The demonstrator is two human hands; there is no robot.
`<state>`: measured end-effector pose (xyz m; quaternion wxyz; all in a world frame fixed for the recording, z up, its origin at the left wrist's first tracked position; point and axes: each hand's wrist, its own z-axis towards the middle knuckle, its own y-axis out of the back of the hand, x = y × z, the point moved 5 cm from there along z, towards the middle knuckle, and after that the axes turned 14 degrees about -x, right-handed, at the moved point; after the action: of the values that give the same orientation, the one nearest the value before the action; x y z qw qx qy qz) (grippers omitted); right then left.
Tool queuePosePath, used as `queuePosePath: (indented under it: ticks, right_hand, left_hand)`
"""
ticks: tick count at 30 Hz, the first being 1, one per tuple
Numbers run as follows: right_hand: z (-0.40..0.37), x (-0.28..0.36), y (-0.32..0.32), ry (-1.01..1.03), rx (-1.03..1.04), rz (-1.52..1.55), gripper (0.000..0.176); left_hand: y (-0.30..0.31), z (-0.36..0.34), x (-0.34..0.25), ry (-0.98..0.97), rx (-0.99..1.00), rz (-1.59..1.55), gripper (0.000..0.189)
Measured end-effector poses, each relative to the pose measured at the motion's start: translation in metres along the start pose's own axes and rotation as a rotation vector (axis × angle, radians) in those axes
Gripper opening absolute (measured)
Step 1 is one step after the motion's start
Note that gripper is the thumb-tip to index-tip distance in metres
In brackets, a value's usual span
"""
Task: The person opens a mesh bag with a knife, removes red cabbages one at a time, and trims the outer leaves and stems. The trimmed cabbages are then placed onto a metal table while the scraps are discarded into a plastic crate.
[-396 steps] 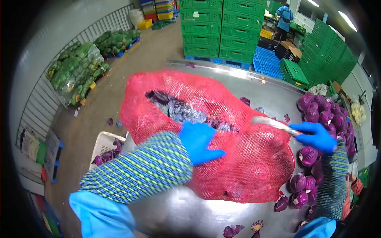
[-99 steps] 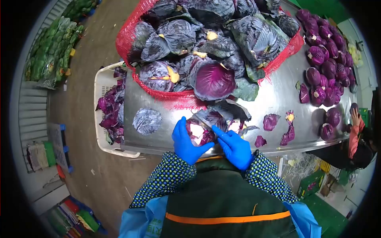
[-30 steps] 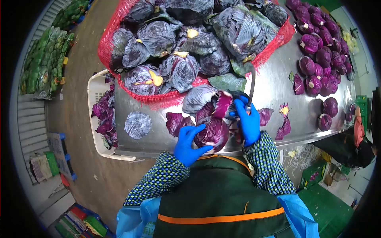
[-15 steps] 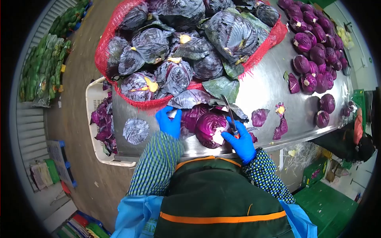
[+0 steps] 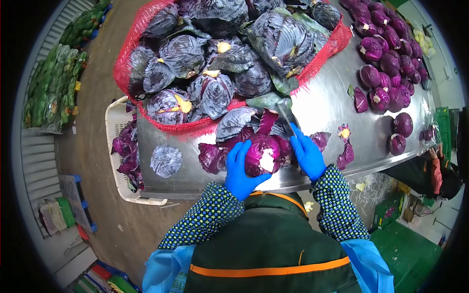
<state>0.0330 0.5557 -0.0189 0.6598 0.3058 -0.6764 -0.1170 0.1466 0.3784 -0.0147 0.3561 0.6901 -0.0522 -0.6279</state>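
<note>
A shiny peeled red cabbage (image 5: 259, 153) sits near the table's front edge, its pale cut stem turned toward me. My left hand (image 5: 241, 172), in a blue glove, is closed around the cabbage's left side, thumb at the bottom. My right hand (image 5: 308, 155), also gloved, grips a knife (image 5: 285, 115) just right of the cabbage, blade pointing up and away. Its handle is mostly hidden by the fingers. Loose purple leaves (image 5: 211, 157) lie around the cabbage. Behind it, a dull outer leaf (image 5: 234, 123) rests against the red net sack (image 5: 188, 131).
Untrimmed cabbages (image 5: 215, 93) fill the sack. Peeled cabbages (image 5: 391, 63) are piled at right. A white crate (image 5: 113, 166) of leaf scraps stands left. A single leaf (image 5: 166, 161) and a stem piece (image 5: 344, 132) lie on the metal table (image 5: 320, 97). Another person (image 5: 430, 171) is at far right.
My left hand has moved right from the leaves onto the cabbage. My right hand has shifted right and up with the knife, off the cabbage. Leaves now spread to the left.
</note>
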Motion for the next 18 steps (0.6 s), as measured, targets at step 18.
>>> queuePosePath:
  ticks: [18]
  right_hand:
    - [0.002, 0.022, 0.047, -0.571, -0.283, 0.635, 0.018]
  left_hand:
    - [0.022, -0.03, 0.08, 0.918, 0.193, -1.386, 0.051]
